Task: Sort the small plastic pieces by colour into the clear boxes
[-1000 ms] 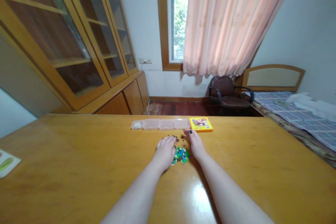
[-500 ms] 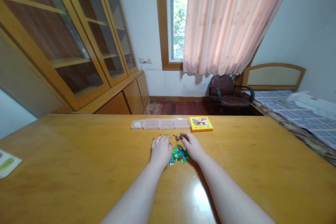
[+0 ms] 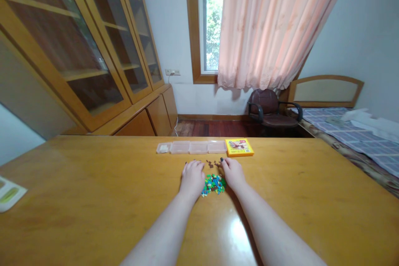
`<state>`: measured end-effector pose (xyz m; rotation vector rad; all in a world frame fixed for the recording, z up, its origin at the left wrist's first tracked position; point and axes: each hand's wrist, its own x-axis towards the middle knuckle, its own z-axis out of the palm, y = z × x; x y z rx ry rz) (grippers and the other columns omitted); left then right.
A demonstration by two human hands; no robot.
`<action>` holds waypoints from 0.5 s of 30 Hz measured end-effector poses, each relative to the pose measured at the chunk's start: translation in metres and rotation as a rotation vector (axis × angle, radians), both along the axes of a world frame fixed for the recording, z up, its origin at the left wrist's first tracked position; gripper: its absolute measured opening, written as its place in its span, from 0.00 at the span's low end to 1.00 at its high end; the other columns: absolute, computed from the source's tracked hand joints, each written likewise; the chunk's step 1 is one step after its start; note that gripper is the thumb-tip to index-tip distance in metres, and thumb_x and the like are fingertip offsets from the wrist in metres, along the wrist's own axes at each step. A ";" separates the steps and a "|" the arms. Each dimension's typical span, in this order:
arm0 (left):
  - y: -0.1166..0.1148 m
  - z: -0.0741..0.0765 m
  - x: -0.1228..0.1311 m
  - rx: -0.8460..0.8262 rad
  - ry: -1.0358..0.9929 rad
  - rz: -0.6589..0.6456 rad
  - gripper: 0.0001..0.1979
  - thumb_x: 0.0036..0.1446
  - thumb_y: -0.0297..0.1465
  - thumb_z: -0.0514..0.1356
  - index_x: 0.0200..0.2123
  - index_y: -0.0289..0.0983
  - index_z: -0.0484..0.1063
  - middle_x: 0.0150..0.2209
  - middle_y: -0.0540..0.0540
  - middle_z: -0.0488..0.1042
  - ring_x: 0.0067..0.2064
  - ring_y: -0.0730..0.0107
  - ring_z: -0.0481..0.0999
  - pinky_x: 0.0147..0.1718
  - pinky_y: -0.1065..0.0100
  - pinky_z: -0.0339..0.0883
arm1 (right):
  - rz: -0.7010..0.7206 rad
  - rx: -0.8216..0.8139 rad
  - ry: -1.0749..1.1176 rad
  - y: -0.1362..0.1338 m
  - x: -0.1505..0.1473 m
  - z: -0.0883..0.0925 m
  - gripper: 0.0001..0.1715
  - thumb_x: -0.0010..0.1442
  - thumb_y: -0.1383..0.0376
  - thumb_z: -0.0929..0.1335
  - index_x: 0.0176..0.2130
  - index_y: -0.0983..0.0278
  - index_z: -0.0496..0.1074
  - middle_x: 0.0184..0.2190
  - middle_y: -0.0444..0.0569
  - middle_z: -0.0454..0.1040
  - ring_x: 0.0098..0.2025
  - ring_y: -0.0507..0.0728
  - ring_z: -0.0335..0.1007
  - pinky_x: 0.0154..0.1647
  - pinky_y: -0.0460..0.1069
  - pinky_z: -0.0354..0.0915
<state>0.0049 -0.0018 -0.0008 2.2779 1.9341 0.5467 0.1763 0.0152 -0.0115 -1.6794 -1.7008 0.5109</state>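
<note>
A heap of tiny green, blue, yellow and white toy bricks [image 3: 214, 184] lies on the table between my hands. Just beyond it are several small brown bricks [image 3: 211, 165], loosely scattered. My left hand [image 3: 192, 178] rests at the heap's left edge, its fingers bent and drawn together; anything in its fingertips is too small to make out. To the right, my right hand [image 3: 234, 173] is closed, thumb and forefinger together beside the brown bricks. Whether a brick is pinched there is hidden.
A row of clear plastic compartments [image 3: 198, 147] stands beyond my hands, with something white in the leftmost one [image 3: 163, 148]. Next to the row is a yellow box [image 3: 239, 148]. A white-and-green object [image 3: 11, 194] sits at the table's left edge.
My right hand has shifted slightly right, uncovering more brown bricks beside its fingertips. My left hand's fingers have drawn closer together, and the small blue piece near them no longer shows.
</note>
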 end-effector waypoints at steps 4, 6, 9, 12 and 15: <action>-0.001 0.005 -0.002 0.014 -0.058 -0.107 0.16 0.52 0.21 0.53 0.36 0.43 0.77 0.39 0.49 0.76 0.45 0.65 0.68 0.47 0.63 0.58 | 0.131 0.032 -0.016 -0.002 -0.003 0.001 0.19 0.61 0.60 0.59 0.27 0.64 0.72 0.28 0.49 0.74 0.34 0.55 0.67 0.35 0.46 0.55; -0.001 0.004 -0.002 0.033 -0.079 -0.148 0.16 0.52 0.21 0.53 0.33 0.44 0.78 0.38 0.50 0.76 0.44 0.65 0.68 0.47 0.63 0.58 | 0.146 0.060 0.034 -0.002 -0.004 0.000 0.19 0.61 0.60 0.59 0.27 0.64 0.72 0.28 0.49 0.74 0.34 0.55 0.66 0.35 0.46 0.56; 0.000 0.000 -0.001 0.030 -0.083 -0.245 0.16 0.53 0.22 0.54 0.33 0.47 0.78 0.39 0.51 0.76 0.44 0.65 0.67 0.47 0.62 0.57 | 0.116 0.074 0.154 -0.001 -0.002 -0.002 0.20 0.61 0.59 0.58 0.28 0.65 0.73 0.28 0.49 0.74 0.33 0.55 0.67 0.34 0.46 0.57; 0.001 -0.002 -0.001 -0.001 -0.050 -0.254 0.14 0.54 0.24 0.55 0.34 0.47 0.79 0.39 0.50 0.76 0.44 0.63 0.67 0.47 0.61 0.57 | 0.199 0.056 0.237 -0.002 -0.001 -0.003 0.22 0.61 0.59 0.57 0.26 0.66 0.73 0.26 0.49 0.74 0.32 0.55 0.67 0.34 0.46 0.58; 0.001 -0.001 -0.002 -0.031 -0.017 -0.168 0.14 0.54 0.25 0.55 0.34 0.46 0.79 0.39 0.49 0.77 0.43 0.63 0.68 0.45 0.61 0.58 | 0.335 0.034 0.223 -0.005 -0.004 -0.002 0.23 0.61 0.59 0.58 0.25 0.65 0.73 0.26 0.48 0.74 0.32 0.55 0.68 0.35 0.46 0.58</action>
